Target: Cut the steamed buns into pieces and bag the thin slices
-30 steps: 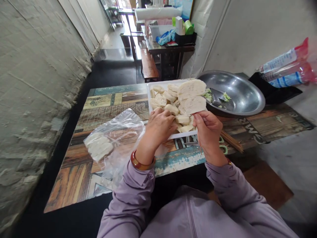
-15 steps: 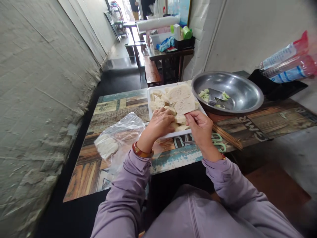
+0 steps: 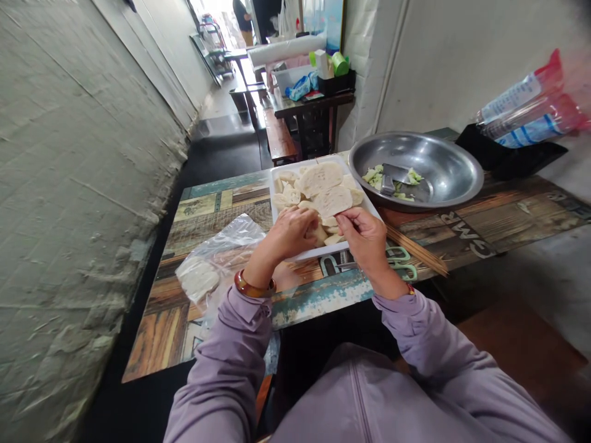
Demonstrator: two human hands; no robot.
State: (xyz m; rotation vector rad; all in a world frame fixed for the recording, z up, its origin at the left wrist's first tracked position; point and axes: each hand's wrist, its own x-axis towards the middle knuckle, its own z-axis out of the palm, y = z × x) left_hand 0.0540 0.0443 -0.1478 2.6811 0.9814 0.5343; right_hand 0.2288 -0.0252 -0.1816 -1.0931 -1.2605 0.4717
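Note:
A white tray (image 3: 273, 178) on the table holds many pale, spongy food slices (image 3: 289, 194). My right hand (image 3: 364, 237) pinches the near end of a thin skewer at the tray's front right; most of the stick is hidden. Two broad flat slices (image 3: 333, 200) lie in line beyond those fingertips, apparently threaded on it. Over the tray's front left, my left hand (image 3: 293, 232) curls its fingers around a pale slice (image 3: 318, 235), partly covered by the hand.
A steel basin (image 3: 455, 178) with chopped greens and a metal utensil stands right of the tray. Bamboo skewers (image 3: 422, 252) and green-handled scissors (image 3: 406, 272) lie at the front right. A clear plastic bag (image 3: 231, 243) with pale slices lies left. Walls flank both sides.
My left fingers have curled in more around a slice. The two threaded slices have tipped lower and flatter over the tray, still by my right hand. The view has shifted slightly.

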